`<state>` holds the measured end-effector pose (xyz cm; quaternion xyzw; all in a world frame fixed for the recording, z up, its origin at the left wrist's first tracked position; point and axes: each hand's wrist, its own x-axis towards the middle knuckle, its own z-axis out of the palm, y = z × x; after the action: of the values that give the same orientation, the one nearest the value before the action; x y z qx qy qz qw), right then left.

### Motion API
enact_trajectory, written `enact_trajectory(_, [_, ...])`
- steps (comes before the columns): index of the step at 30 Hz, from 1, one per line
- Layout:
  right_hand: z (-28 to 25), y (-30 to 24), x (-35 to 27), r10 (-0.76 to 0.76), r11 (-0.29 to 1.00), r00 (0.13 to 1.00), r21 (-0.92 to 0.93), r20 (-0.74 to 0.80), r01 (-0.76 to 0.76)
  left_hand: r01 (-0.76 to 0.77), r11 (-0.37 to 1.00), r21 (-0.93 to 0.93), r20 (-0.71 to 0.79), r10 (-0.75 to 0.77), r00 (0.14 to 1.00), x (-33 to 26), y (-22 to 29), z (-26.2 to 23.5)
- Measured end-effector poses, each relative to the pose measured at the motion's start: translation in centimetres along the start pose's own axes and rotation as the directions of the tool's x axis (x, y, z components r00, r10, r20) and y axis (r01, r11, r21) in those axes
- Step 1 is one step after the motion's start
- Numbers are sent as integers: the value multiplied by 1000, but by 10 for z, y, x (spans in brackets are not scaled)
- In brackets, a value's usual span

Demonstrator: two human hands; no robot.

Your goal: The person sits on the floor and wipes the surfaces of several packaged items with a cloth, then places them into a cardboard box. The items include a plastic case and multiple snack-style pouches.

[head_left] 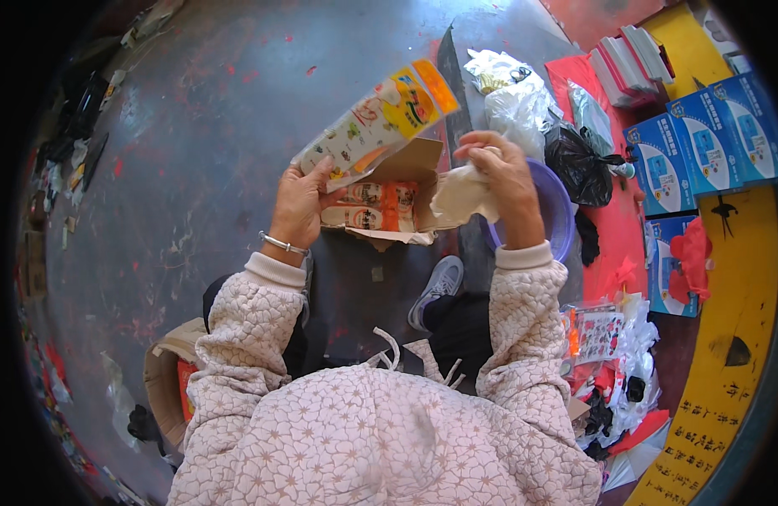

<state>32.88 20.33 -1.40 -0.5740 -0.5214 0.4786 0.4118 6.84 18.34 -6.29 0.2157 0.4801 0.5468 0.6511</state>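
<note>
My left hand [298, 205] grips the lower end of a flat plastic packaging bag [368, 122], clear with small coloured prints and an orange and yellow band at its far end. In my right hand [509, 181] is a limp off-white piece [465, 196] that looks like cloth; its kind I cannot make out. Below the bag, between my hands, an open cardboard box [421, 160] holds several orange-and-white packets [365, 207]. The bag covers part of the box's far left side. Right behind my right wrist stands a purple basin [554, 190], partly hidden by that hand.
Plastic bags, white [511, 101] and black [579, 160], lie on a red sheet [604, 240] at the right. Beyond are blue printed boxes [718, 139] and a yellow board [722, 363]. Another cardboard box [166, 354] stands at my left. My shoe [439, 287] is near the open box.
</note>
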Motion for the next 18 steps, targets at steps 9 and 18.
enact_trajectory(9, [64, -16, -4, -320, 536, 927, -768, 199, 350, -579, 556, 596, 401, 419, 815, -1, 7, -5])
enact_trajectory(18, [54, 16, 68, 36, 682, 910, -675, 414, 280, -457, 753, 473, 146, 445, 884, -4, 27, -15])
